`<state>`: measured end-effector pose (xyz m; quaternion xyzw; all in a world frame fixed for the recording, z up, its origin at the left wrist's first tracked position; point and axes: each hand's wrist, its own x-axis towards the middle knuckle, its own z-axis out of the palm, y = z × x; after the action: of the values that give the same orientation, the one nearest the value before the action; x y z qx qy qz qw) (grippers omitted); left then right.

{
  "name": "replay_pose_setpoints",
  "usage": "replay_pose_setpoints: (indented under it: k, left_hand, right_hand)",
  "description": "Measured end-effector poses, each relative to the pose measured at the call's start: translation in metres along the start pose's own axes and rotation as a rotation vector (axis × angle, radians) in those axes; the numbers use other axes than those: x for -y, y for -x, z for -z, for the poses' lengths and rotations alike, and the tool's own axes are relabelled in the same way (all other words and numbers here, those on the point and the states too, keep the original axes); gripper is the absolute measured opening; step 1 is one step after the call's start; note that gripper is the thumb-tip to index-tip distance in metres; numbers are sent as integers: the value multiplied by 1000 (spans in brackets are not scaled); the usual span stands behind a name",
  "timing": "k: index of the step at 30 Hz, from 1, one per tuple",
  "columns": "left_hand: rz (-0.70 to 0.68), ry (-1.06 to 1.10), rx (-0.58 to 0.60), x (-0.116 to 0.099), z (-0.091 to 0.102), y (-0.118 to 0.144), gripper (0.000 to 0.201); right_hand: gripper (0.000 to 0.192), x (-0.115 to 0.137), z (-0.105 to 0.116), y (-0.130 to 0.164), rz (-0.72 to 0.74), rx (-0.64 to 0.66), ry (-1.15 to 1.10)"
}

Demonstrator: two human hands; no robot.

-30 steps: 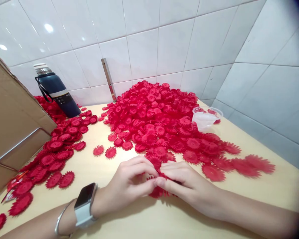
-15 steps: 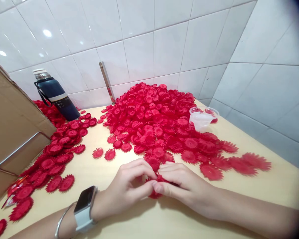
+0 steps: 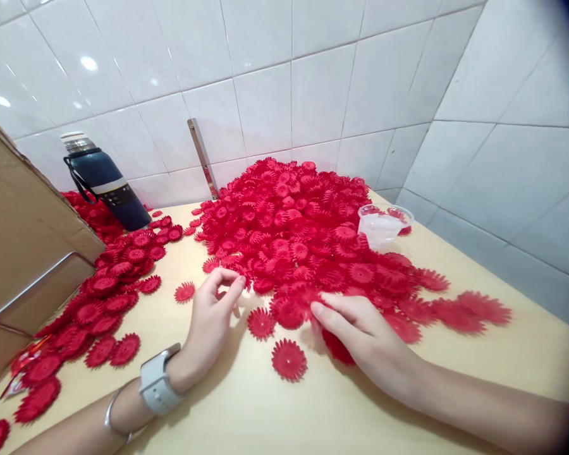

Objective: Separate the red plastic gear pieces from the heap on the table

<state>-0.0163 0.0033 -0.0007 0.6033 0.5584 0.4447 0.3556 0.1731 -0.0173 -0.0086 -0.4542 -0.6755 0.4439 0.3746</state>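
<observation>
A big heap of red plastic flower-shaped discs (image 3: 294, 227) covers the back of the pale wooden table (image 3: 275, 417). My left hand (image 3: 213, 313), with a watch and a bangle on the wrist, reaches to the heap's near edge with fingers curled apart and a small red disc lying between them. To the right, my right hand (image 3: 360, 335) rests on the table with a red disc (image 3: 336, 347) tucked under its palm and its fingers stretched towards the heap. Two loose discs (image 3: 289, 359) (image 3: 260, 322) lie on the table between my hands.
A second spread of red discs (image 3: 109, 297) runs down the left side beside a cardboard box (image 3: 23, 240) with a metal handle. A dark blue flask (image 3: 107, 183) stands at the back left. A clear plastic cup (image 3: 384, 224) sits by the heap. White tiled walls close the corner.
My hands, which were joined on a small stack of discs, have come apart. The left moved up to the heap's edge, and single discs now lie on the table between them.
</observation>
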Motion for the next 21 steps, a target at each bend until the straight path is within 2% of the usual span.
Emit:
replay_pose_setpoints:
  k: [3,5,7,9,12,16,19,21]
  left_hand:
    - [16,63,-60,4,-2,-3,17]
    - [-45,55,-53,3,-4,1,17]
    - [-96,4,32,-1,-5,7,12]
    - [-126,-68,160,-5,-5,13,10]
    - [-194,-173,288,-11,-4,18,13]
    - [-247,-235,361,-14,-3,18,24]
    - [-250,-236,388,-14,-3,17,35]
    - [-236,-205,414,-14,-3,17,34]
  right_hand:
    - [15,3,2,1,-40,-22,-140]
    - [25,1,3,0,-9,-21,-167]
    - [34,-3,2,0,25,-47,-119]
    - [34,-8,0,-1,68,-71,-62]
    - [29,-14,-4,-3,177,-103,-60]
    - [22,-13,-5,-1,386,-155,-14]
    - [25,-12,-3,4,592,-108,116]
    - [28,-11,-3,8,682,-45,195]
